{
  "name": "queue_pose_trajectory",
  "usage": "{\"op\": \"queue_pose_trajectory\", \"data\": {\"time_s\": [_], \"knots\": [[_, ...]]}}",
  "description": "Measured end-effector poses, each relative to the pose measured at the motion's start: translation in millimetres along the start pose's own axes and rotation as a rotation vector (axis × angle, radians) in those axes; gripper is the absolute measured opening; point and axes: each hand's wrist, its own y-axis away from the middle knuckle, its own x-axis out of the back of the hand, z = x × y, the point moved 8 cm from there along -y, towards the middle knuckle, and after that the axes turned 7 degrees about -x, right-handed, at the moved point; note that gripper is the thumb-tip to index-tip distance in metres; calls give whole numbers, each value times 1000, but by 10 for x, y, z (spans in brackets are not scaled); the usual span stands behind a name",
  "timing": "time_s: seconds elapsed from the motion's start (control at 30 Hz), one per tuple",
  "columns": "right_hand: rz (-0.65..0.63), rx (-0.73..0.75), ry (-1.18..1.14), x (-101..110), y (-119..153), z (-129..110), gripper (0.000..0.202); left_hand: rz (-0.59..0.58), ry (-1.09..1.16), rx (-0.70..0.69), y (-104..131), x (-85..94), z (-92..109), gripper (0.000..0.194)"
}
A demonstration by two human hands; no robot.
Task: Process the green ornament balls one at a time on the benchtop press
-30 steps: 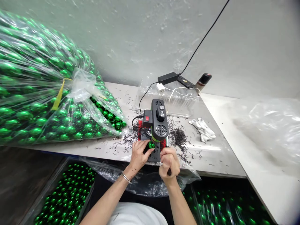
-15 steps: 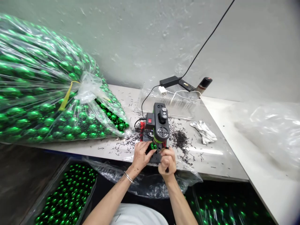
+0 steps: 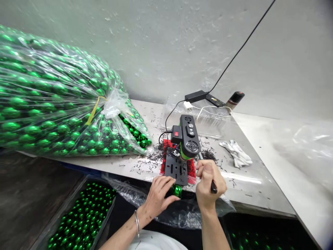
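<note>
A shiny green ball [image 3: 177, 190] is between the thumb and fingers of my left hand [image 3: 159, 195], just in front of the black slotted base plate [image 3: 176, 170]. My right hand [image 3: 211, 180] is wrapped round the black-tipped lever [image 3: 213, 187] of a small black and green machine [image 3: 189, 137]. Under the base plate lies a red mat [image 3: 191, 172]. Short black scraps [image 3: 208, 155] are strewn around the machine.
On the left, a large tied clear bag [image 3: 65, 114] is full of green balls. White gloves [image 3: 237, 153] lie on the right of the table. Behind the machine are a clear plastic tray [image 3: 212, 126], a black adapter [image 3: 195, 96] and cables. An open bag of green balls [image 3: 83, 215] stands below left.
My left hand has drawn the green ball from under the machine head towards me, past the plate's front edge. My right hand has moved right with the lever. The view has shifted slightly.
</note>
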Motion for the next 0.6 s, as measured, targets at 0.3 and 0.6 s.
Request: {"op": "queue_pose_trajectory", "data": {"time_s": [0.3, 0.6], "knots": [[12, 33, 3, -9, 99, 26, 34, 170, -410, 385, -878, 899, -1038, 18], [1, 58, 0, -12, 130, 56, 34, 120, -92, 411, -855, 757, -1178, 26]]}}
